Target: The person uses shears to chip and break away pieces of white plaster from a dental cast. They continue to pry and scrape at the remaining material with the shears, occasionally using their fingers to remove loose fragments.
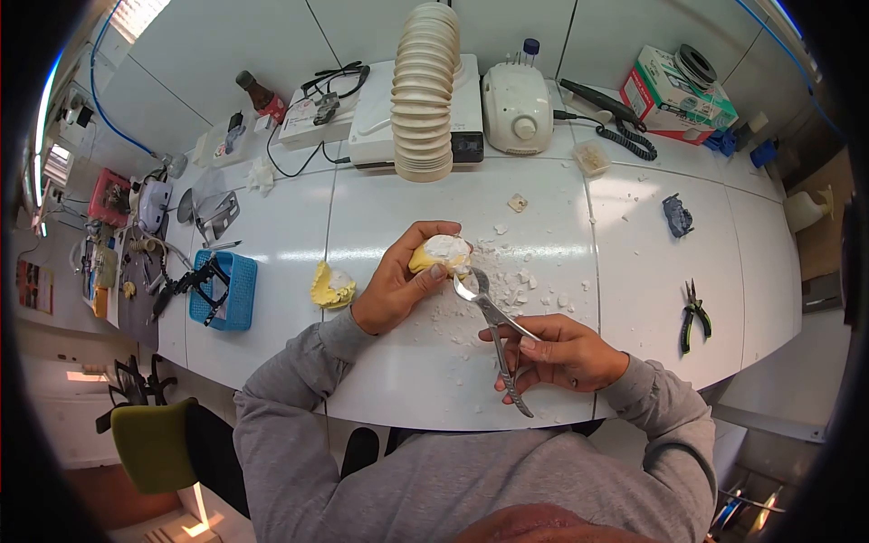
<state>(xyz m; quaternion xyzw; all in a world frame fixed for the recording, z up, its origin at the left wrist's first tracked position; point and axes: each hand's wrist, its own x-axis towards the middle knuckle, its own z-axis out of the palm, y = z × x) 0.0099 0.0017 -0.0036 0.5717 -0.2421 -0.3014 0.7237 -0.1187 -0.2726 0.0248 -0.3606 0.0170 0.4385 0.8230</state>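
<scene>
My left hand is closed round a yellow and white plaster dental model, its white side facing up. In my right hand are metal plaster nippers, the handles spread between my fingers and the jaws right at the model's near edge. White plaster chunks and crumbs lie scattered on the table under and beside the nippers. A second yellow plaster model, arch-shaped, rests left of my left hand.
A ribbed suction hose hangs over the table's back. Behind stands a white control unit. A blue basket holds a black frame-like device at left. Green-handled pliers and a grey-blue lump lie at right.
</scene>
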